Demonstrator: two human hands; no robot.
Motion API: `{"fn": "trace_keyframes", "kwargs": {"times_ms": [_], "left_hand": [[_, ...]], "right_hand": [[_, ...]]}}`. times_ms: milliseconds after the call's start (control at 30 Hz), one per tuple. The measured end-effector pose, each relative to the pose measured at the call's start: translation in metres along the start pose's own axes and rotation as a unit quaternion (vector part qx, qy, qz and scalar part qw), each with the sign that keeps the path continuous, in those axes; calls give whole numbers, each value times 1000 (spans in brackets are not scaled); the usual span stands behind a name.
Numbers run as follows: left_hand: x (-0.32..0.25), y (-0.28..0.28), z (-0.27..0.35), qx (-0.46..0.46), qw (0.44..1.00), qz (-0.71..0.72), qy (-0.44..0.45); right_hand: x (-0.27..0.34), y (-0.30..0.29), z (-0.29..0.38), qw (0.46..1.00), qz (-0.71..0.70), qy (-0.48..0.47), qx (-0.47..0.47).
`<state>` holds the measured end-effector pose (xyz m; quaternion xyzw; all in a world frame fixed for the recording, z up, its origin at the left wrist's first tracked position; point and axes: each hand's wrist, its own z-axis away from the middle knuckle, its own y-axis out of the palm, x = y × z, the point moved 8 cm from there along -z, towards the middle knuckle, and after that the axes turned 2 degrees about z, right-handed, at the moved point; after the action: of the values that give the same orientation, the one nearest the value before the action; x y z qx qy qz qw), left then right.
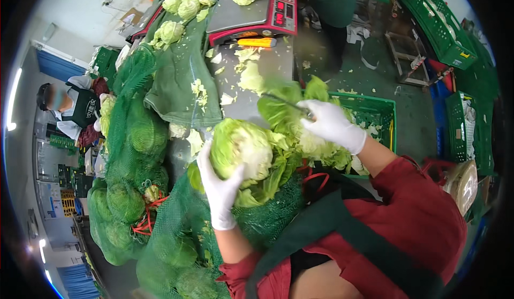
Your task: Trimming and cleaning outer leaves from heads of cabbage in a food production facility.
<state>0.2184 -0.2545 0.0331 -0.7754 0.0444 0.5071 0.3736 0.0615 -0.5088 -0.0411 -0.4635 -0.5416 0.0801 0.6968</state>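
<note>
My left hand (219, 188), in a white glove, is spread around the near left side of a green cabbage (245, 150), whose pale inner leaves face right. In my gloved right hand (335, 126) is a knife (287, 101), its blade pointing left above the cabbage's far right side. The blade and the green leaves beside it are blurred. Loose outer leaves (283, 166) hang along the cabbage's right edge. Under the cabbage lies a green mesh bag (172, 234) with more cabbages inside.
A red-framed scale (241, 15) bears a cabbage; an orange-handled tool (257, 42) lies before it. Trimmed cabbages (188, 7) rest on green cloth (184, 82). A green crate (392, 130) with leaf scraps is at right. Two people (80, 106) (333, 5) stand nearby.
</note>
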Motion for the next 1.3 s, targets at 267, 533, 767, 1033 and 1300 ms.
{"fn": "trace_keyframes", "kwargs": {"times_ms": [267, 533, 767, 1033, 1300], "left_hand": [[16, 13, -46, 78, 980, 132, -126], [34, 17, -46, 91, 981, 114, -127], [73, -10, -18, 89, 947, 291, -100], [101, -16, 1, 32, 917, 354, -182], [74, -21, -40, 26, 977, 186, -103]], "right_hand": [[79, 26, -7, 995, 9, -84, 52], [88, 68, -74, 983, 70, -165, 33], [14, 101, -138, 987, 81, -111, 82], [127, 21, -57, 974, -134, -183, -6], [117, 64, -40, 983, -153, -98, 11]]}}
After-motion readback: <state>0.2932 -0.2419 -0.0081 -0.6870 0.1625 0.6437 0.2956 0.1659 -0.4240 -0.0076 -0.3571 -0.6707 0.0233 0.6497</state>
